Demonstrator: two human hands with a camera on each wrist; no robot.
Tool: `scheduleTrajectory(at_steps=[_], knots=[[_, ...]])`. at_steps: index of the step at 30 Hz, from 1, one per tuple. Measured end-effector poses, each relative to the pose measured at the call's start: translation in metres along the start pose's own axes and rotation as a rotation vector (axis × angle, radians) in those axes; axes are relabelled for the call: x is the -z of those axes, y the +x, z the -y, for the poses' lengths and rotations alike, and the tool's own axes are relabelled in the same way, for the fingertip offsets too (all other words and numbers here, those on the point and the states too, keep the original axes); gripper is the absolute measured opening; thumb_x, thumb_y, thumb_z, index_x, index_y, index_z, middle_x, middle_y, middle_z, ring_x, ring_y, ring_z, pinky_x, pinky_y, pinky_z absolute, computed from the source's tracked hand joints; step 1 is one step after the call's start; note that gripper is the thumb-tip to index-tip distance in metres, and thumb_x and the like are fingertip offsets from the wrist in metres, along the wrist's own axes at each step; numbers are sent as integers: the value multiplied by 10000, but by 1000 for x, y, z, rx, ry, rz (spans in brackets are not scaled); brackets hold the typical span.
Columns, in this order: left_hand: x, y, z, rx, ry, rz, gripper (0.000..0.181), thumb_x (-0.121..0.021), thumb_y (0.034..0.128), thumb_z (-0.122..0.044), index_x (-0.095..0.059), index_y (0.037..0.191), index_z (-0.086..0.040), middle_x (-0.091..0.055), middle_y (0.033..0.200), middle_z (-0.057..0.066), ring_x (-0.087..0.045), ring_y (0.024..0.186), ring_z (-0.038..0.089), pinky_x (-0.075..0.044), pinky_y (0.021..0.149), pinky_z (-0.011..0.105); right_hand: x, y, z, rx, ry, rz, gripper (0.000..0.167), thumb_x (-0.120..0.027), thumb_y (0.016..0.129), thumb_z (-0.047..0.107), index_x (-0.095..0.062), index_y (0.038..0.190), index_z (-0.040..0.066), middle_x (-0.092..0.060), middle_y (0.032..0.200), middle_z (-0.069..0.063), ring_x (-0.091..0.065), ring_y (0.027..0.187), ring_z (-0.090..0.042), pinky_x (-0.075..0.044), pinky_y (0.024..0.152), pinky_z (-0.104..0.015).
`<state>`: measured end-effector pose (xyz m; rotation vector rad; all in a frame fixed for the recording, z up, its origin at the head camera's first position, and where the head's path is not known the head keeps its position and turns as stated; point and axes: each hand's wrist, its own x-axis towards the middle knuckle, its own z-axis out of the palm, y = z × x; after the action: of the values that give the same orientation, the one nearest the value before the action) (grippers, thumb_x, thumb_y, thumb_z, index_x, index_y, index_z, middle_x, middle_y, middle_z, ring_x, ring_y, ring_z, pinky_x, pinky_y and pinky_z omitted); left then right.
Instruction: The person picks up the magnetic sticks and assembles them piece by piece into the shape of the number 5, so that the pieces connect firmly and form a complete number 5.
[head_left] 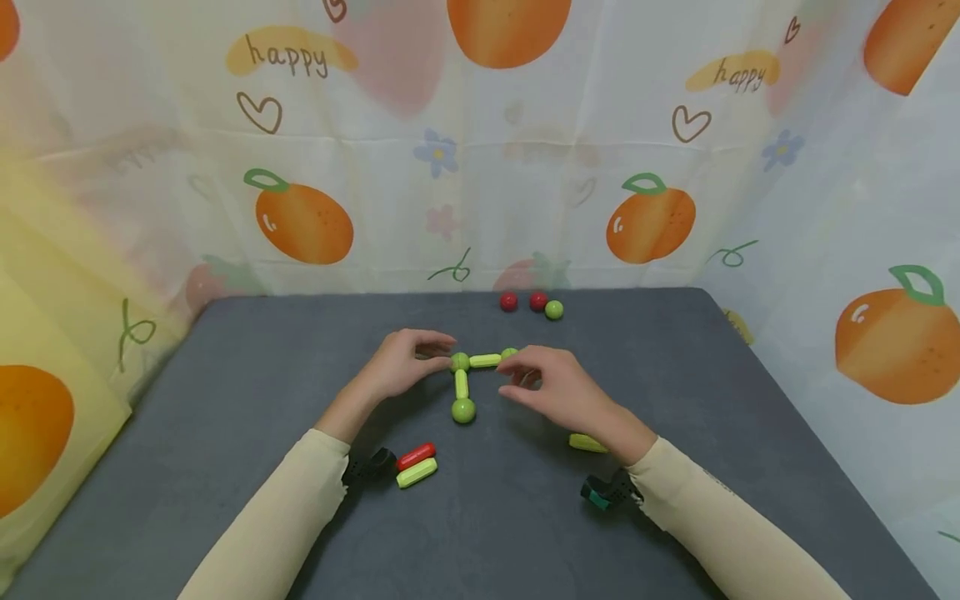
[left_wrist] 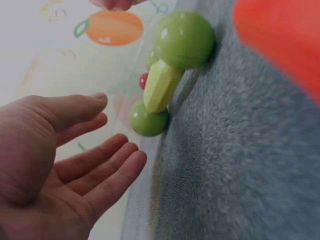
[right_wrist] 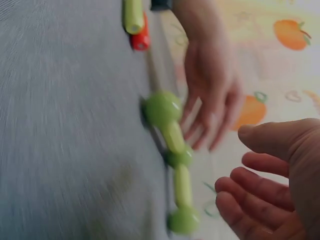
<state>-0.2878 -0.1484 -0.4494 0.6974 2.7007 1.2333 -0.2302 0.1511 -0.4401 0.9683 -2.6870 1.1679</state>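
An L-shaped piece lies on the dark table: a corner ball (head_left: 460, 362), a near ball (head_left: 463, 411) and a right-end ball (head_left: 509, 353), all green, joined by two pale green sticks (head_left: 461, 384). My left hand (head_left: 401, 364) is beside the corner ball, fingers loosely extended; the left wrist view shows a gap between that hand (left_wrist: 65, 165) and the balls. Near the right-end ball, which it partly hides in the head view, is my right hand (head_left: 558, 385). Its relaxed fingers hold nothing, as the right wrist view of the hand (right_wrist: 275, 185) shows.
A red stick (head_left: 416, 456) and a yellow-green stick (head_left: 417, 473) lie by my left wrist. Another yellow-green stick (head_left: 587, 442) is partly under my right forearm. At the back edge sit two red balls (head_left: 508, 302) and a loose green ball (head_left: 554, 310), before a printed curtain (head_left: 480, 183).
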Motion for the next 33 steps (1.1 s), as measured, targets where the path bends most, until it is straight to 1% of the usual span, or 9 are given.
scheduleTrajectory(at_steps=[3, 6, 10, 12, 18, 23, 27, 30, 33], knots=[[2, -10, -6, 3, -10, 0, 396, -775, 1039, -205, -732, 1400, -48, -736, 1340, 128, -725, 1166, 282, -581, 986, 510, 22, -12, -2, 0, -41, -38, 270, -862, 969, 162, -799, 1232, 149, -745, 1141, 39, -688, 946, -95, -617, 847, -470], [3, -20, -11, 6, -27, -4, 377, -786, 1031, -208, -746, 1377, -62, -740, 1329, 121, -727, 1157, 269, -587, 975, 510, 39, -24, -5, 3, -82, -59, 264, -869, 960, 151, -803, 1215, 141, -745, 1132, 60, -697, 946, -112, -613, 839, -427], [1, -30, -16, -4, -49, 0, 369, -810, 1011, -206, -760, 1353, -75, -750, 1307, 109, -729, 1145, 246, -592, 973, 500, 54, -36, -8, -6, -113, -87, 240, -876, 948, 129, -811, 1179, 134, -750, 1102, 61, -702, 926, -115, -601, 819, -360], [-2, -33, -17, -9, -54, 3, 375, -820, 1003, -208, -765, 1351, -80, -754, 1302, 103, -729, 1142, 235, -594, 973, 484, 57, -41, -10, -16, -120, -95, 227, -871, 949, 118, -813, 1168, 132, -750, 1093, 61, -697, 918, -112, -603, 814, -376], [-11, -41, -16, -13, -52, 14, 359, -851, 972, -142, -786, 1318, -74, -758, 1276, 103, -734, 1104, 232, -615, 942, 411, 60, -55, -15, -64, -120, -66, 233, -866, 955, 118, -810, 1181, 131, -756, 1106, 36, -702, 920, -124, -618, 829, -479], [-17, -49, -12, -23, -42, 31, 343, -860, 961, -129, -798, 1295, -82, -762, 1261, 83, -735, 1085, 233, -618, 919, 376, 60, -66, -20, -100, -118, -43, 241, -860, 956, 110, -805, 1190, 113, -762, 1116, -7, -706, 929, -138, -617, 834, -493], [-21, -51, -12, -20, -49, 39, 345, -871, 954, -149, -803, 1289, -103, -765, 1246, 61, -737, 1074, 214, -617, 911, 369, 56, -74, -27, -119, -151, 18, 247, -858, 961, 123, -805, 1200, 89, -761, 1119, -23, -705, 928, -125, -618, 822, -441], [-22, -52, -14, -25, -52, 38, 334, -873, 951, -145, -809, 1277, -109, -767, 1228, 49, -741, 1053, 196, -620, 895, 364, 51, -80, -30, -130, -177, 76, 251, -865, 960, 156, -810, 1195, 92, -752, 1098, 13, -693, 923, -93, -610, 811, -375], [-23, -53, -15, -36, -52, 40, 322, -870, 950, -128, -811, 1265, -98, -767, 1210, 52, -745, 1023, 179, -621, 870, 356, 48, -85, -32, -148, -177, 123, 244, -873, 954, 179, -814, 1179, 106, -736, 1064, 55, -676, 902, -66, -597, 790, -335]])
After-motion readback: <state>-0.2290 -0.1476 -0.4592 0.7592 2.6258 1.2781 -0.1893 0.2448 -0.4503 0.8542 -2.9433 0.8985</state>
